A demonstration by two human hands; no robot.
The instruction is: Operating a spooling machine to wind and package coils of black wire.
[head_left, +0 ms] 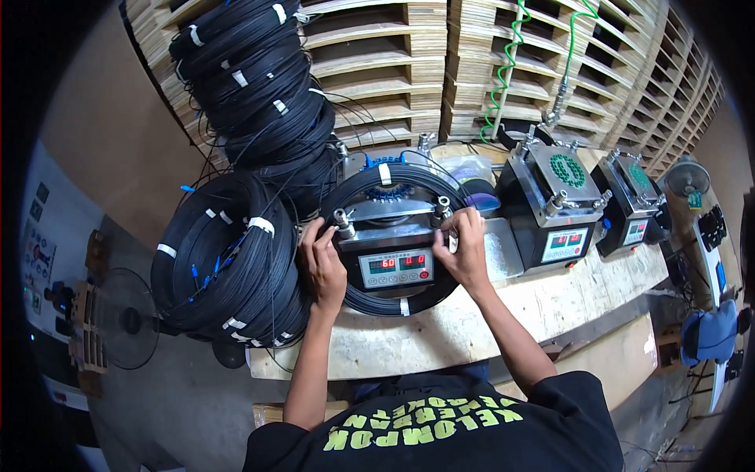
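Well, left hand (324, 269): fingers bent at the bench machine's front left corner, tips beside the left knob (344, 222); whether they press or pinch, I cannot tell.
Right hand (465, 245): fingers curled, thumb drawn toward the index finger near the right knob (443, 206); what they grasp, if anything, is hidden.
Bench machine (395, 270): between the hands, red display lit; probably heavy and rigid, its metal smooth enough to slip on, so the knobs look the surest hold.
Cable coil (371, 304): black, looped around the machine, behind the knobs above and under the panel below; likely light for its bulk and springy, best taken at the white tape bands (384, 174).
Blue connectors (388, 193): at the machine's top, probably the fragile part.
Table (377, 346): pale, worn wood, with a second machine (562, 250) and third machine (634, 230) to the right.
Left side: piled coils (267, 275), then a fan (118, 318) over grey floor (181, 409).
Behind: stacked wooden pallets (377, 75), a green spiral hose (504, 75) hanging before them.
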